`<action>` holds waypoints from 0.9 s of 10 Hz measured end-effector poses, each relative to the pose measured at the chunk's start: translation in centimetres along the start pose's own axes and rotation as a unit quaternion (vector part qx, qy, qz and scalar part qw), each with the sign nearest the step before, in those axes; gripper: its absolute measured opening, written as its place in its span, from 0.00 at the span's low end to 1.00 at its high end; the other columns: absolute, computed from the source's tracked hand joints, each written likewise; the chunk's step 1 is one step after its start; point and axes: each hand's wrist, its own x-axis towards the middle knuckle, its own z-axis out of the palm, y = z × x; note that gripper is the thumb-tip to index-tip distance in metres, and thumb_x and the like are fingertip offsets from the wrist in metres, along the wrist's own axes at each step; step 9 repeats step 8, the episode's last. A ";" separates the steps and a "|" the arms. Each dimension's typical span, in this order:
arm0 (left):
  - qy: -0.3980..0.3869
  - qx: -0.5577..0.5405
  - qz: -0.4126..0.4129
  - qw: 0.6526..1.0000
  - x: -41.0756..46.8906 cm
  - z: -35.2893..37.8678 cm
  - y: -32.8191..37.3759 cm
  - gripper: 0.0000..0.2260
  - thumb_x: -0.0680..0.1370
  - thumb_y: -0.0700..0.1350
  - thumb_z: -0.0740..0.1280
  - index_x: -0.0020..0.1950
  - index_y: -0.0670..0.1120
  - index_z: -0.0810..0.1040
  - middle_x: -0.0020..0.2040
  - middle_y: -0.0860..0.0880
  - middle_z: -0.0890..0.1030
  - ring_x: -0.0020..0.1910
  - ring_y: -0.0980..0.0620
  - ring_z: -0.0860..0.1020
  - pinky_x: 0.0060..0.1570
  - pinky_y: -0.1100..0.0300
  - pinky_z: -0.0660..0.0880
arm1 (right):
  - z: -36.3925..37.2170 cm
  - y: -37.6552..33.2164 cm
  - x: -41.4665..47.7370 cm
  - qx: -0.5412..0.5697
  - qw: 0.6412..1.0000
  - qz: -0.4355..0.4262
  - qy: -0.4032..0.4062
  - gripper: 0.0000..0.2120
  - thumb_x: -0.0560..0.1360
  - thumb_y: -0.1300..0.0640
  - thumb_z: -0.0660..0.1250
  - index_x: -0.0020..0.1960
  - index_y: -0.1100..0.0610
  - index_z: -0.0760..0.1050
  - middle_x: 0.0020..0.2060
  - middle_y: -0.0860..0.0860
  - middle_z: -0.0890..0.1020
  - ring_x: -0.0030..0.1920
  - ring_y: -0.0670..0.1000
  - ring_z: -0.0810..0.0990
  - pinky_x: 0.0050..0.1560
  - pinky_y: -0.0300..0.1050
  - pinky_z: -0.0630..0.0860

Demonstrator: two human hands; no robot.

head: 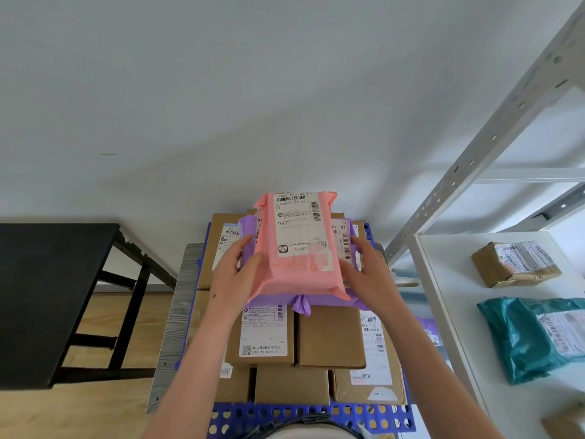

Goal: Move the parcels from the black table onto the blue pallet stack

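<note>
The left hand and right hand are apart, one clamped on each long edge of a pink parcel, fingers curled round its sides. A purple parcel lies right under the pink one, touching it. I cannot tell whether the fingers carry it too or it already rests on the pile. Both sit over the cardboard boxes that cover the blue pallet stack. The black table is well off to the left and a white shelf stands to the right. This looks like the setting-down step: next, lower the parcel flat onto the boxes, centred so it cannot slide, then let go and turn to the table
</note>
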 end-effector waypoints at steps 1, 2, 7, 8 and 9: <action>0.022 0.030 0.047 0.998 -0.3 0.0 0.8 0.18 0.79 0.51 0.63 0.69 0.56 0.70 0.69 0.58 0.70 0.67 0.55 0.68 0.67 0.52 0.65 | -0.2 -0.8 -0.6 -0.008 0.999 -0.042 0.033 0.23 0.80 0.53 0.63 0.73 0.53 0.65 0.67 0.50 0.70 0.66 0.45 0.67 0.59 0.37 0.60; 0.015 0.047 0.080 0.996 -0.4 0.3 1.3 0.16 0.79 0.50 0.63 0.67 0.55 0.73 0.66 0.60 0.70 0.68 0.55 0.67 0.67 0.56 0.64 | -0.4 -1.8 -1.0 -0.001 0.997 -0.078 0.028 0.17 0.81 0.52 0.61 0.68 0.52 0.72 0.62 0.45 0.72 0.63 0.41 0.67 0.58 0.36 0.62; 0.039 0.099 0.124 0.987 -2.0 1.8 2.2 0.13 0.77 0.49 0.67 0.62 0.55 0.79 0.48 0.66 0.77 0.46 0.75 0.72 0.43 0.71 0.67 | -1.0 -1.4 -2.5 -0.023 0.996 -0.081 -0.039 0.24 0.77 0.47 0.65 0.70 0.53 0.72 0.68 0.47 0.69 0.70 0.48 0.66 0.68 0.43 0.63; 0.075 0.123 0.155 0.977 -3.0 1.6 1.9 0.14 0.78 0.51 0.66 0.63 0.53 0.78 0.50 0.69 0.74 0.50 0.72 0.72 0.44 0.73 0.64 | -1.7 -0.9 -3.2 -0.020 0.995 -0.089 -0.050 0.26 0.77 0.46 0.66 0.72 0.53 0.69 0.69 0.47 0.67 0.71 0.47 0.64 0.70 0.44 0.62; 0.075 0.123 0.155 0.977 -3.0 1.6 1.9 0.14 0.78 0.51 0.66 0.63 0.53 0.78 0.50 0.69 0.74 0.50 0.72 0.72 0.44 0.73 0.64 | -1.7 -0.9 -3.2 -0.020 0.995 -0.089 -0.050 0.26 0.77 0.46 0.66 0.72 0.53 0.69 0.69 0.47 0.67 0.71 0.47 0.64 0.70 0.44 0.62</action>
